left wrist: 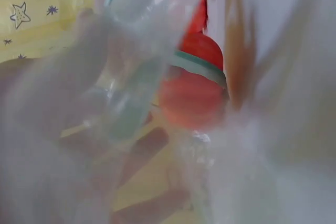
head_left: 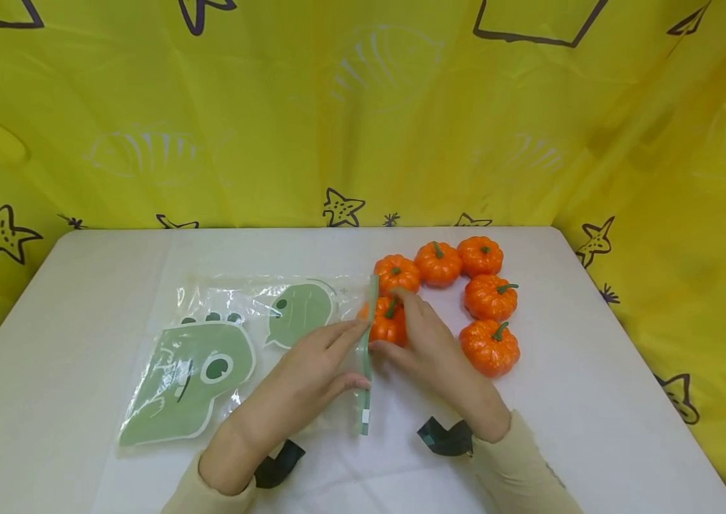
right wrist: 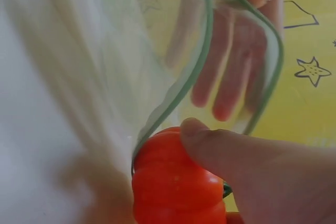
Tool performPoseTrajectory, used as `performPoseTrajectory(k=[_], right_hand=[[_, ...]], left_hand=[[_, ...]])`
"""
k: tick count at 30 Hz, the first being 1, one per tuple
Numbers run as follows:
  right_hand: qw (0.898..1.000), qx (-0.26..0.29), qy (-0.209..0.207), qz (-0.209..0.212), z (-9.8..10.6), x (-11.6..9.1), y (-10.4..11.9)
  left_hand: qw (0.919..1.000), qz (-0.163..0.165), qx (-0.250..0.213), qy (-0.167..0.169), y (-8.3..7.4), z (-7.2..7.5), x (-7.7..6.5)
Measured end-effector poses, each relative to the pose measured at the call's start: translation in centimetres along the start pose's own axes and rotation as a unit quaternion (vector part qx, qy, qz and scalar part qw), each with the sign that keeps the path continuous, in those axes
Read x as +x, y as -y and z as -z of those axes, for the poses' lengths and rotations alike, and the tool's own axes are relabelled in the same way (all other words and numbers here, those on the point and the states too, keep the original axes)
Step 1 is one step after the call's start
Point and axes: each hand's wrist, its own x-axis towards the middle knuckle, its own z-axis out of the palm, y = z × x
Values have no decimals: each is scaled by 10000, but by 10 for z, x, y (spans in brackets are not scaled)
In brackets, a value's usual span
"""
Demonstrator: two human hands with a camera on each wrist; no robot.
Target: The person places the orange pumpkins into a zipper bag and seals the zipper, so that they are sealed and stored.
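A clear zip bag (head_left: 253, 300) with green cartoon dinosaur prints lies flat, its green-edged mouth facing right. My left hand (head_left: 314, 364) holds the bag at that mouth, thumb by the green strip. Through the plastic, several left-hand fingers (right wrist: 226, 82) show in the right wrist view, and the mouth gapes there. My right hand (head_left: 433, 350) grips a small orange pumpkin (head_left: 388, 328) with a green stem. The pumpkin (right wrist: 176, 182) is at the mouth, partly behind the green edge. In the left wrist view the pumpkin (left wrist: 191, 98) appears partly through hazy plastic.
Several more orange pumpkins (head_left: 491, 348) form a curve on the right side of the white table (head_left: 594, 428). A yellow cloth (head_left: 260, 107) with starfish drawings hangs behind the table and at its sides. Dark straps (head_left: 446, 437) show near both wrists.
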Motion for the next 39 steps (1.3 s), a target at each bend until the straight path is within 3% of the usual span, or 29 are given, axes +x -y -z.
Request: performPoseTrajectory(k=[4,9,14,25,32,39], right_hand=[[9997,165,60,-140,-6,2,0],[9980,345,466,-249,-6,2,-3],[9960,305,733,-405,-1,0,-7],[9983,474,333,3,-4,4,-8],[9961,614,626,-80,-12,5,-8],[9959,829,360,91,-16,6,-4]], left_hand=[[9995,-37,304,-31,-1,-1,0],[9977,27,673,39,-1,-1,1],[9975,33,700,40,-1,0,0],[9989,41,470,-56,-3,4,0],[9987,-49,443,-258,-2,2,1],[9985,20,399,-371,-3,2,2]])
